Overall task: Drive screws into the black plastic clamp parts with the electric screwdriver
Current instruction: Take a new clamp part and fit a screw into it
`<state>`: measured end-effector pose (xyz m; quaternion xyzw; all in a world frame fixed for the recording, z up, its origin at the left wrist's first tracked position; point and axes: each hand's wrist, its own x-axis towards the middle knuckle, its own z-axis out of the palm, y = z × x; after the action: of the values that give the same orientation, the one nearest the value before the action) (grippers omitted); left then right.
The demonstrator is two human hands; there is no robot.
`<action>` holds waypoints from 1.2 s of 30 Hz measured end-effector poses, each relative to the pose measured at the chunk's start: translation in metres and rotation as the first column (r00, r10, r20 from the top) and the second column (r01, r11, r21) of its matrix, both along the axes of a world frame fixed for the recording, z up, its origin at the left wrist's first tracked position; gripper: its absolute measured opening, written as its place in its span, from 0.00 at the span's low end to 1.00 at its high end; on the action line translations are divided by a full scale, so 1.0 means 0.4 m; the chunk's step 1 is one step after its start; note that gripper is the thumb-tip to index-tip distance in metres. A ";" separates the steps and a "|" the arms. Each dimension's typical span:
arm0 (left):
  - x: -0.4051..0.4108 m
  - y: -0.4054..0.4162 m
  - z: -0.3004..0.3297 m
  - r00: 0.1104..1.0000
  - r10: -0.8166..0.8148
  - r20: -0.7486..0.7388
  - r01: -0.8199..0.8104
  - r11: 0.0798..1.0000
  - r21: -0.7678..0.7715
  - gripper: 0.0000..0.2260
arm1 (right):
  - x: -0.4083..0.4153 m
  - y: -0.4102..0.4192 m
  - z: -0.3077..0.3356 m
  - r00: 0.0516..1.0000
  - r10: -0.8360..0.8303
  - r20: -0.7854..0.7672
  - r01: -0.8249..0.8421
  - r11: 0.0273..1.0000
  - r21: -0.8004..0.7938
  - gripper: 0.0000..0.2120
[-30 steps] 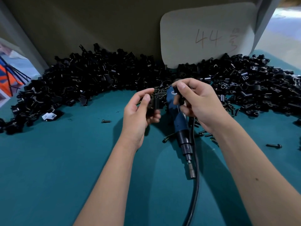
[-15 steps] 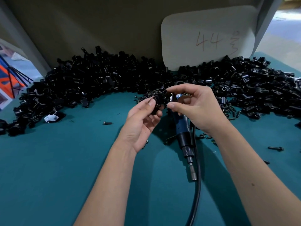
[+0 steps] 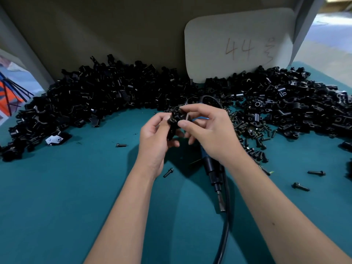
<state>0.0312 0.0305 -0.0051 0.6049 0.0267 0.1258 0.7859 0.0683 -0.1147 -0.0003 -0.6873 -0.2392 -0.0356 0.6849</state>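
Note:
My left hand (image 3: 154, 138) grips a black plastic clamp part (image 3: 174, 121) above the teal table. My right hand (image 3: 209, 130) meets it from the right, thumb and forefinger pinching at the top of the same part; whether a screw sits between those fingers is hidden. The blue and black electric screwdriver (image 3: 211, 168) lies under my right hand, its bit (image 3: 222, 203) pointing toward me and its black cable (image 3: 225, 235) running down to the near edge.
A long heap of black clamp parts (image 3: 106, 96) curves along the back wall from left to right. Loose screws (image 3: 253, 134) lie piled right of my hands, with single ones (image 3: 168, 172) scattered on the teal table (image 3: 57, 197). A white card (image 3: 238, 44) leans on the wall.
My hands have come together: the right one let its thumb and forefinger down onto the clamp part that the left one raised. The screwdriver still lies under my right hand.

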 end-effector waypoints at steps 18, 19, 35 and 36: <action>-0.002 0.013 0.008 0.999 0.029 -0.041 -0.038 0.967 -0.253 0.08 | -0.027 0.031 0.021 0.970 -0.241 -0.010 0.242 0.970 0.012 0.07; -0.004 0.012 0.009 0.999 0.012 -0.038 -0.021 0.968 -0.250 0.09 | -0.029 0.030 0.020 0.979 -0.206 0.001 0.206 0.978 -0.027 0.07; -0.006 0.018 0.005 0.994 -0.065 -0.088 0.025 0.918 -0.396 0.12 | 0.063 -0.252 0.044 0.897 -0.380 0.225 0.365 0.353 -0.861 0.21; -0.006 0.014 0.005 0.994 -0.068 -0.090 0.027 0.916 -0.400 0.12 | 0.066 -0.272 0.034 0.910 -0.371 0.185 0.316 0.332 -0.889 0.21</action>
<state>0.0290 0.0362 -0.0031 0.4384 0.0772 0.0676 0.8929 0.0947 -0.2234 0.0131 -0.9806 -0.0521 -0.0270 0.1873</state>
